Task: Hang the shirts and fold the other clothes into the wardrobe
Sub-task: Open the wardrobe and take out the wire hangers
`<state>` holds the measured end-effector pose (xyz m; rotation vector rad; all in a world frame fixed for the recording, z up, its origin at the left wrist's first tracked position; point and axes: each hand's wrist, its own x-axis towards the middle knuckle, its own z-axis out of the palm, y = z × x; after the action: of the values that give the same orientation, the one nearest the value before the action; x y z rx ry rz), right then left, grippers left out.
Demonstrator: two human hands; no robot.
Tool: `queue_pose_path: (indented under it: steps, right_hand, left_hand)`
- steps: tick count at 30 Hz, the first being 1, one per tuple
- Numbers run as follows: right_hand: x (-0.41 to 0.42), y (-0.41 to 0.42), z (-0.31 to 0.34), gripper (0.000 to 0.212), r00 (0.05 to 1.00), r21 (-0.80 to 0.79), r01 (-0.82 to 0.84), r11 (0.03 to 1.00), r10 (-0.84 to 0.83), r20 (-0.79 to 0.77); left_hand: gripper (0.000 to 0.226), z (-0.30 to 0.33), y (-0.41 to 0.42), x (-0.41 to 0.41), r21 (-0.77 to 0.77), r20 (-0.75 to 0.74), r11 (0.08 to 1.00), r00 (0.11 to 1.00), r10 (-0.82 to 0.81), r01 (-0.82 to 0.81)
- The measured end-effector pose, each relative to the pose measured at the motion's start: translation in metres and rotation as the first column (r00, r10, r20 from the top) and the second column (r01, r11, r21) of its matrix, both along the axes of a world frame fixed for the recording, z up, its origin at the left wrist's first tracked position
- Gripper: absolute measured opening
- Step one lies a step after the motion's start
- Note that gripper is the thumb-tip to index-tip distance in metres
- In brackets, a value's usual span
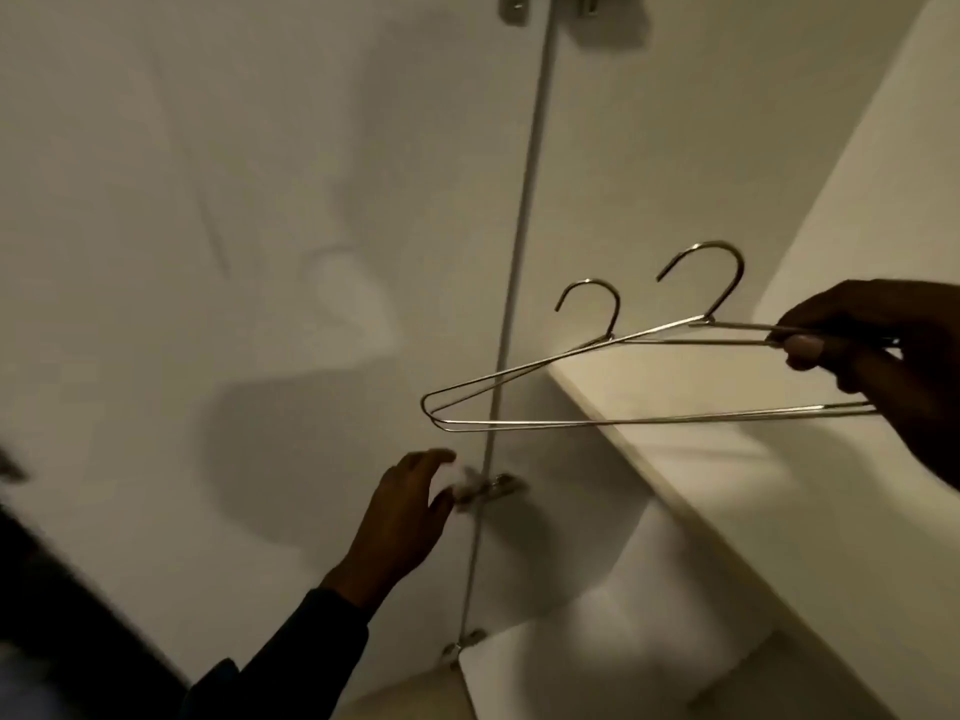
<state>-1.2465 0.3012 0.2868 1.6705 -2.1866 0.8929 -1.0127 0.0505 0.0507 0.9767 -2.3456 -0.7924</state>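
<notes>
At the wardrobe's (pixel 857 210) shelf edge, the right hand (pixel 878 350) pinches two wire hangers (pixel 623 376) by one end while the left hand (pixel 410 517), fingers spread and holding nothing, reaches toward the door (pixel 234 252) hinge (pixel 493 488); best to separate the hangers before fetching shirts, none visible.

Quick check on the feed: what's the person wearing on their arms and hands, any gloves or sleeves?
No gloves: both the left hand and right hand are bare. The left arm wears a dark long sleeve ending at the wrist. No sleeve shows on the right forearm in view.
</notes>
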Motion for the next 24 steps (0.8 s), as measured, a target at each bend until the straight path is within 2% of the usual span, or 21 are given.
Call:
queue_pose_path:
  steps: [2,4,7,9,10,13,14,16,18,22,24]
  right_hand:
    - [0.047,-0.021,-0.034,0.016,0.997,0.014,-0.05,0.999,0.048,0.068]
    - [0.099,-0.043,-0.077,0.017,0.991,0.034,-0.084,0.996,0.081,0.104]
    - [0.177,-0.071,-0.145,0.023,0.977,0.077,-0.161,0.984,0.148,0.152]
    - [0.228,-0.089,-0.191,0.014,0.954,0.123,-0.229,0.966,0.198,0.224]
    - [0.253,-0.096,-0.211,0.012,0.939,0.14,-0.268,0.953,0.226,0.259]
    - [0.329,-0.114,-0.264,0.009,0.887,0.197,-0.406,0.892,0.333,0.32]
    - [0.35,-0.119,-0.277,0.014,0.877,0.223,-0.43,0.875,0.345,0.336]
    - [0.39,-0.128,-0.298,0.019,0.857,0.289,-0.482,0.827,0.379,0.348]
    - [0.428,-0.138,-0.314,0.013,0.828,0.353,-0.55,0.757,0.436,0.353]
    - [0.492,-0.166,-0.336,0.008,0.745,0.392,-0.667,0.633,0.572,0.344]
    - [0.523,-0.18,-0.343,0.011,0.71,0.41,-0.703,0.581,0.61,0.352]
  left_hand:
    - [0.074,-0.021,0.009,0.061,0.142,0.089,0.988,0.995,0.039,-0.052]
    - [0.087,-0.049,0.023,0.126,0.234,0.195,0.963,0.977,0.09,-0.135]
    - [0.071,-0.094,0.045,0.232,0.168,0.5,0.937,0.845,0.187,-0.307]
    - [0.077,-0.123,0.068,0.3,0.237,0.598,0.887,0.779,0.189,-0.397]
    - [0.077,-0.133,0.079,0.329,0.257,0.62,0.866,0.76,0.193,-0.43]
    - [0.045,-0.155,0.112,0.405,0.303,0.652,0.757,0.705,0.277,-0.578]
    - [0.042,-0.162,0.121,0.424,0.319,0.646,0.721,0.698,0.309,-0.615]
    - [0.046,-0.172,0.138,0.458,0.332,0.646,0.654,0.669,0.367,-0.679]
    - [0.052,-0.184,0.153,0.488,0.334,0.616,0.574,0.634,0.468,-0.748]
    - [0.08,-0.184,0.17,0.531,0.353,0.563,0.395,0.53,0.634,-0.848]
    - [0.081,-0.18,0.177,0.551,0.353,0.581,0.324,0.477,0.659,-0.878]
